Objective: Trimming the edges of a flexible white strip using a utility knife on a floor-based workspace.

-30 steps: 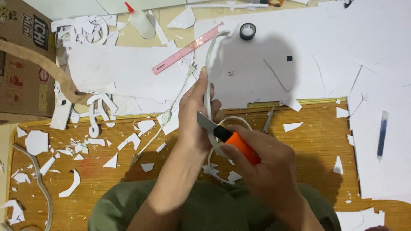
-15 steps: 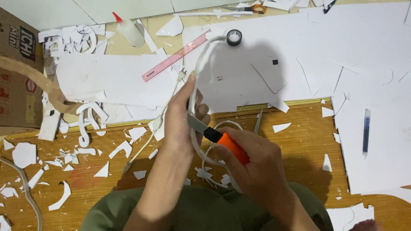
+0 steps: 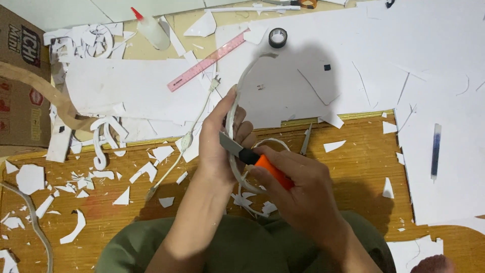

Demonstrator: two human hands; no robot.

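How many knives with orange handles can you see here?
2: one orange-handled knife in the right hand, its blade against the white strip held by the left hand; another knife at the top edge, partly cut off.

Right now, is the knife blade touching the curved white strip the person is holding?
Touching. The head view shows the knife blade lying against the white strip, held in the left hand.

A wooden floor (image 3: 353,167) runs across the near scene, strewn with white scraps (image 3: 30,178). Large white sheets (image 3: 444,101) cover the far and right side. Light is even.
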